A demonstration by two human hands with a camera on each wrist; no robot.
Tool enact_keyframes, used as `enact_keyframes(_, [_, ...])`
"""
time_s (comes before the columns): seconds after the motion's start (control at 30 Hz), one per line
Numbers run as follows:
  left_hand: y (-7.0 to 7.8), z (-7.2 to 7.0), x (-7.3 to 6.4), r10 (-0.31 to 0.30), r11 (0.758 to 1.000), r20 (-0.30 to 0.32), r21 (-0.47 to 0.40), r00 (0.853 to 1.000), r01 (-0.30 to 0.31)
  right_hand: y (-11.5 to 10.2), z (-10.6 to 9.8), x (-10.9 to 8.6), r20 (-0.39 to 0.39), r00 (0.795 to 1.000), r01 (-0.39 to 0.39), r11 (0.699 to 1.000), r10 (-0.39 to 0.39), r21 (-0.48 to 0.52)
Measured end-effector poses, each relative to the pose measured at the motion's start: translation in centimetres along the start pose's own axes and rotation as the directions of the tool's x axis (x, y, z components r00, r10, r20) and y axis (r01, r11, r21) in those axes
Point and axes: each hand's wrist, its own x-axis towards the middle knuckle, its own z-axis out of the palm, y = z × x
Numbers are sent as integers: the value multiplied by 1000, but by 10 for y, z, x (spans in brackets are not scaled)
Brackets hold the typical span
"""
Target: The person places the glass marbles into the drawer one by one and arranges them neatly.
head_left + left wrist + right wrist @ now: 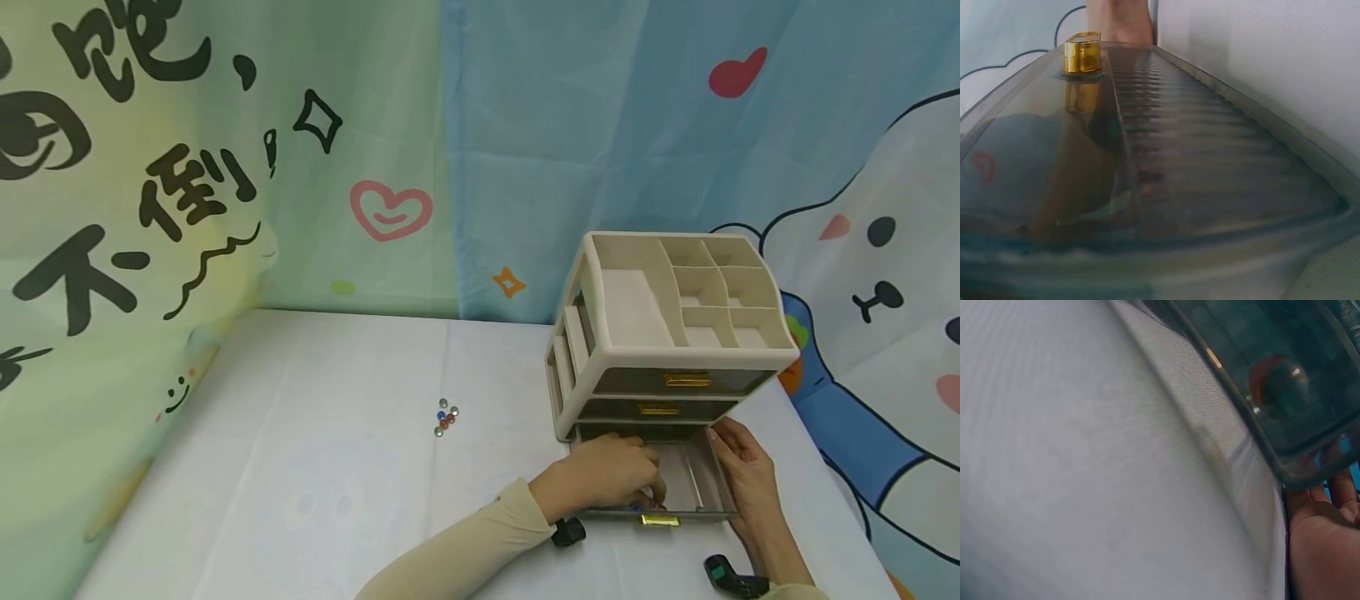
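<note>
A cream desktop cabinet (615, 358) stands at the right with its bottom drawer (686, 475) pulled out. My left hand (611, 471) reaches into this clear drawer, fingers bent down near its front wall. Something small and blue (639, 506) shows at the fingertips; whether they pinch it I cannot tell. My right hand (750, 479) rests along the drawer's right side, fingers loosely extended toward the cabinet. The left wrist view shows the drawer's gold handle (1082, 56). Through the drawer wall in the right wrist view, a round red and greenish shape (1279, 384) appears.
Several glass marbles (444, 421) lie clustered on the white tablecloth (337, 417), left of the cabinet. Two upper drawers with gold handles (686, 380) are closed, below the cabinet's compartment top (637, 308). A printed curtain (525, 150) hangs behind the table.
</note>
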Motion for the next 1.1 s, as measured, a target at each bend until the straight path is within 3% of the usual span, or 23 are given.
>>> enact_keyframes(0.37, [-2,4,0,6,1000,-32,-15,999,-6,2,-1,1,-5,1000,-3,1000,3,-4])
enact_keyframes(0.7, [-4,-4,-7,15,1000,-102,-25,995,-17,3,-2,1,12,1000,21,1000,-21,0])
enact_keyframes(0.93, [-7,-8,-22,36,999,-177,2,984,-36,3,-3,1,15,999,40,999,-40,-1])
enact_keyframes(1.1, [-14,-13,-43,42,999,-278,25,960,-36,2,0,0,-7,999,38,999,-38,-13])
